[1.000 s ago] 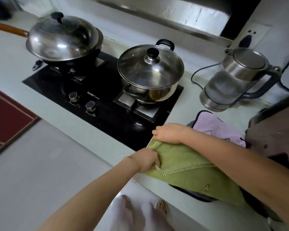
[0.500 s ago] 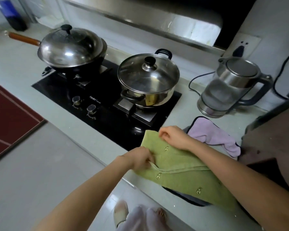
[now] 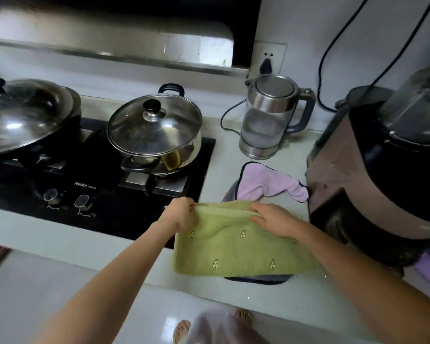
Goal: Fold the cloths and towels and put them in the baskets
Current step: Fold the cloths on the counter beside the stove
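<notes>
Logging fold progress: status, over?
Left hand and right hand both pinch green towel top edge. Towel lies on counter, over dark cloth. Pink cloth behind, unfolded.

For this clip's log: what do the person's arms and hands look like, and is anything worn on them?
Both forearms are bare as far as the frame shows, with no sleeves in view. The left hand and right hand have no gloves; no rings, watch or bracelets are visible. No markings show on either arm. Nails are too small to judge.

Matt green terry-cloth towel (image 3: 243, 247), soft fleecy lilac cloth (image 3: 266, 182), glossy black glass hob (image 3: 114, 202), shiny steel pot (image 3: 157, 135), polished steel-and-glass kettle (image 3: 268, 117), smooth pale surface (image 3: 60, 234)
</notes>
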A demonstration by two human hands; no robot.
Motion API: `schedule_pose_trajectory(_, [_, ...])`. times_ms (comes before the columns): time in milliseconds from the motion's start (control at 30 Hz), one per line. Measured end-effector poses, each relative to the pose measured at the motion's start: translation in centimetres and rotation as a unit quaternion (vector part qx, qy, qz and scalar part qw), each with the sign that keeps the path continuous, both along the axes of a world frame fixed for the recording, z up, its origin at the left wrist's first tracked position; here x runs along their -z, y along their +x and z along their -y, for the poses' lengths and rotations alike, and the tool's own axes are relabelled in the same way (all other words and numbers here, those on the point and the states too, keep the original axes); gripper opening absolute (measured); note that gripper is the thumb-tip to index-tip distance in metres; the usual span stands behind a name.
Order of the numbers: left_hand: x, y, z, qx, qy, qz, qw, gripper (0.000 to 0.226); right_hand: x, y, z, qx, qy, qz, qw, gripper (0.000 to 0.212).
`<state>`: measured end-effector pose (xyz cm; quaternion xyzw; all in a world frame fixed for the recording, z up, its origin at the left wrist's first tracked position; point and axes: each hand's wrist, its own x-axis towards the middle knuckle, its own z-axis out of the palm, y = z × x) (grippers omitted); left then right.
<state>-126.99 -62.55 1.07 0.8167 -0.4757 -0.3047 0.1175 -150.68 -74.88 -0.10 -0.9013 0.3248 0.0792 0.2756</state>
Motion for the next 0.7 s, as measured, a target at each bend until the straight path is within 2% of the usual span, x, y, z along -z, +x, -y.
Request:
schedule_pose_trajectory(100, [-0.3,0.8,0.6,-0.061,-0.029,0.004,0.998,0.027,-0.5,0.6,0.8,0.027,-0.013,0.057,0.998,0.012])
schedule_pose_trajectory(167, [0.2,1.3,1.2,-0.063,-0.018,0.021,0.998,0.028,0.2,1.4,1.4,0.051,-0.067,0.037,0.996,0.013])
schedule_pose_trajectory(267, [1.5,1.0,1.6,-0.047,0.05,0.055,0.996,0.022,2.0,2.4,1.6,0.061,-0.093,0.001,0.994,0.012])
schedule_pose_trajectory(333, [2.3,0.7,1.6,-0.033,0.083,0.093,0.992,0.027,2.9,2.6,1.4,0.08,-0.101,0.006,0.992,0.015])
schedule_pose_trajectory(433, [3.0,0.6,2.1,0.018,0.076,0.175,0.981,0.032,3.5,2.3,1.3,0.082,-0.142,0.028,0.986,0.019])
schedule_pose_trajectory(500, [3.5,0.7,2.6,0.079,0.037,0.204,0.975,0.034,3.4,2.1,1.4,0.072,-0.139,0.045,0.987,0.013])
schedule_pose_trajectory(600, [4.0,0.4,3.5,0.181,-0.019,0.104,0.978,0.052,3.0,1.6,1.9,0.051,-0.115,0.054,0.991,0.008])
schedule_pose_trajectory(700, [4.0,-0.5,4.9,0.236,-0.014,0.018,0.971,0.059,2.3,1.6,1.9,0.013,-0.134,0.067,0.989,0.011])
